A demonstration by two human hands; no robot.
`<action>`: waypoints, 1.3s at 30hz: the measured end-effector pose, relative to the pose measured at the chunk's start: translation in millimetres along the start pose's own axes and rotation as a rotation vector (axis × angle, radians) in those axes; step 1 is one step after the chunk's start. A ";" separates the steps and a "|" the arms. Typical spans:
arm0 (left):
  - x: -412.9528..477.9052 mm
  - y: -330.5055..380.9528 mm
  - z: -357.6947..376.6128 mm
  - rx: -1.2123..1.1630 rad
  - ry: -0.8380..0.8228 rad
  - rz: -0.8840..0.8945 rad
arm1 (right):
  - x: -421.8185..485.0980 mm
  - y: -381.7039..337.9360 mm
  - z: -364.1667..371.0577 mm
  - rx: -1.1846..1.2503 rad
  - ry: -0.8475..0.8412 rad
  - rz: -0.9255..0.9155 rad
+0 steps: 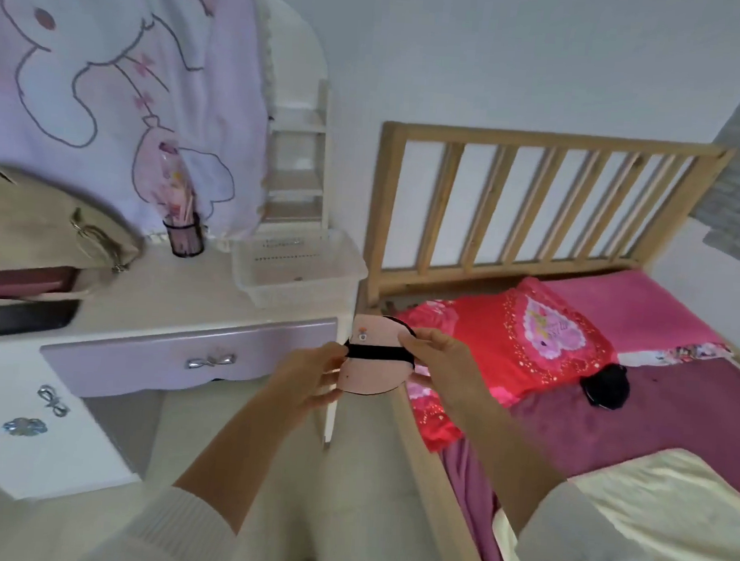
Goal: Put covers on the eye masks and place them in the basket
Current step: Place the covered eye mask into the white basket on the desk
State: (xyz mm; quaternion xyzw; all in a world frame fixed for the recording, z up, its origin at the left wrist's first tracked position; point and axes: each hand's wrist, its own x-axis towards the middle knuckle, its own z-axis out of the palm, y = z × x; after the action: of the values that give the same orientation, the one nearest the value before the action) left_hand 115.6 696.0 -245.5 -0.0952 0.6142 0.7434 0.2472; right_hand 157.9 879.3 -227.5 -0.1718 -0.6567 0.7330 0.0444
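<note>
Holding pink eye mask [369, 359] beside white basket [299, 266].

We observed a pale pink eye mask [368, 368] crossed by a black strap [378, 352]. The basket [299, 266] was white with rows of small perforations. The drawer front [188, 355] was lilac with a silver bow-shaped handle [210, 361]. The pillow [508, 347] was red with a pink heart motif; the bedsheet [665, 415] beneath it was maroon. A black item [606, 384] lay there. The hanging cloth [110, 87] was white and lavender, printed with an outlined rabbit.
</note>
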 end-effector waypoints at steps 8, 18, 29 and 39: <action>149.7 70.8 -76.7 -0.070 0.160 -0.016 | 182.0 -12.9 88.2 -0.135 -0.256 0.174; 292.1 115.8 -156.9 0.480 0.449 0.171 | 345.7 18.7 182.8 -0.084 -0.025 0.273; 390.3 90.3 -210.8 1.051 0.344 0.202 | 444.5 92.5 243.4 -0.324 0.038 0.509; 407.2 110.4 -188.7 1.298 0.324 0.299 | 460.7 93.4 228.8 -0.698 -0.075 0.316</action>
State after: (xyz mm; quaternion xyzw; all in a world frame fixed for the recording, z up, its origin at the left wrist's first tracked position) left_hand -318.6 603.2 -374.1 0.0477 0.9711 0.2274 0.0540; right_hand -329.8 784.1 -390.0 -0.2489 -0.8334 0.4688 -0.1541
